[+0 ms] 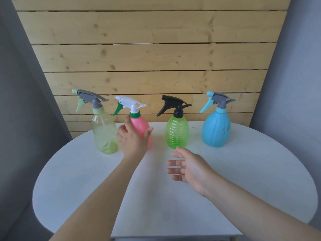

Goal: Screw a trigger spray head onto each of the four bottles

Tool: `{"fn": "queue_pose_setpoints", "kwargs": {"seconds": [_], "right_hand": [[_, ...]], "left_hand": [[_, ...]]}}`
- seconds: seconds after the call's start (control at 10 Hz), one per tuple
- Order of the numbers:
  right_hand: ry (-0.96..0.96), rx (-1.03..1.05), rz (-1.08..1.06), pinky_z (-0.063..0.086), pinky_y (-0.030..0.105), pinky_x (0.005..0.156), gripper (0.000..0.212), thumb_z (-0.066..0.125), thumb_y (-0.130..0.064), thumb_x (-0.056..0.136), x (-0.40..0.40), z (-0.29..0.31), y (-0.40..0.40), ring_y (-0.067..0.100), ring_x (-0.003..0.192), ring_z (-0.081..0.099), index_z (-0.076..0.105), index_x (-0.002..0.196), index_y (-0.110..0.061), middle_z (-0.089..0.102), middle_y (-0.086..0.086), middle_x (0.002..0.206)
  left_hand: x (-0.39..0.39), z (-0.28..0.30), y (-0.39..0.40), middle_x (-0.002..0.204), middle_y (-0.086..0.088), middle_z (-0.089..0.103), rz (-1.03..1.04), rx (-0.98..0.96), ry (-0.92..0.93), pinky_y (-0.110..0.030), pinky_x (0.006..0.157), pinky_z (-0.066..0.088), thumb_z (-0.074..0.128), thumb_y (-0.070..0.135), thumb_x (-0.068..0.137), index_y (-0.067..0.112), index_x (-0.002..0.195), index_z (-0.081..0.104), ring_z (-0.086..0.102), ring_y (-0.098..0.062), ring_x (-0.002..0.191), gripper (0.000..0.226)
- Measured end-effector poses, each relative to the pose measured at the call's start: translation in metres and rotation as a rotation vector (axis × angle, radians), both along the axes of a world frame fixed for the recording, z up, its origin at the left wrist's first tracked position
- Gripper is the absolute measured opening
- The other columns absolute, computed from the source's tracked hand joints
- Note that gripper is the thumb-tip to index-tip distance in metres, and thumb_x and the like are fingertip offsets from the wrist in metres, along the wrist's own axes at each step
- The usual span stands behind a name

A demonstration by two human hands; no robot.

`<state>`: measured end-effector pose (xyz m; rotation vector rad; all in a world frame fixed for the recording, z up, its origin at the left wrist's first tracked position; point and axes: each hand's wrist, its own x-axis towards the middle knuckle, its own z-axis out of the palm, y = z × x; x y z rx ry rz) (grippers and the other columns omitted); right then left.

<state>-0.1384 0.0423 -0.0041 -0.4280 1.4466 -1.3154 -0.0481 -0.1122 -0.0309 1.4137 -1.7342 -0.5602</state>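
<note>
Already wrapped: left hand [132, 136] closed around the pink bottle [141, 126]; right hand [187, 166] open and empty, apart from it.

Pink bottle stood upright, long axis vertical, second from the left in a row of four along the far edge of the tabletop [243, 180], between the pale yellow-green bottle [104, 134] and the ribbed green bottle [177, 133]; blue bottle [216, 129] at the right end. White spray head [129, 102] sat directly above the left hand's grip; seating not judged. Right hand lay nearer the front edge, below and right of that head, palm turned leftward, so an up-and-left reach seemed required.
</note>
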Motion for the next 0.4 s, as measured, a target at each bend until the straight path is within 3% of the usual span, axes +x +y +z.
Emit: {"fn": "queue_pose_setpoints", "kwargs": {"seconds": [0.3, 0.4], "right_hand": [[0.043, -0.05, -0.004, 0.046, 0.025, 0.052, 0.021, 0.049, -0.023, 0.092, -0.003, 0.004, 0.003, 0.018, 0.06, 0.061, 0.055, 0.107, -0.01, 0.062, 0.006, 0.082], [0.207, -0.207, -0.074, 0.044, 0.023, 0.052, 0.012, 0.052, -0.018, 0.091, -0.005, 0.029, 0.006, 0.014, 0.056, 0.06, 0.059, 0.1, -0.013, 0.064, 0.002, 0.075]], "left_hand": [[-0.001, 0.0, 0.003, 0.145, -0.024, 0.024, -0.098, 0.064, 0.112, -0.051, 0.101, 0.031, 0.065, 0.037, 0.083, 0.018, 0.15, 0.009, 0.029, -0.041, 0.131, 0.089], [0.01, 0.002, 0.016, 0.146, -0.022, 0.023, -0.135, 0.063, 0.13, -0.046, 0.101, 0.034, 0.064, 0.033, 0.086, 0.017, 0.15, 0.009, 0.032, -0.039, 0.131, 0.086]]}}
